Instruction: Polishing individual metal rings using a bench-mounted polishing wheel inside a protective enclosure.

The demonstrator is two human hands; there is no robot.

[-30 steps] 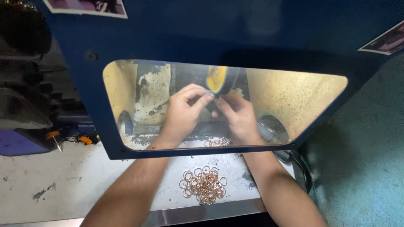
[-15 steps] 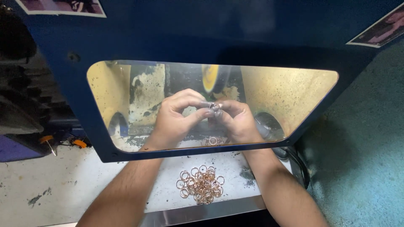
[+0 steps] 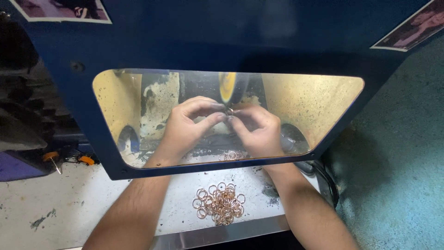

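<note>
Two-handed grip on small ring, just under wheel.

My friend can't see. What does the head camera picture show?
Two bare hands, the left hand and right hand, pinch a small ring together just below a yellow polishing wheel, behind a clear window in a blue hood. A pile of copper-coloured rings lies on the bench in front.
</note>
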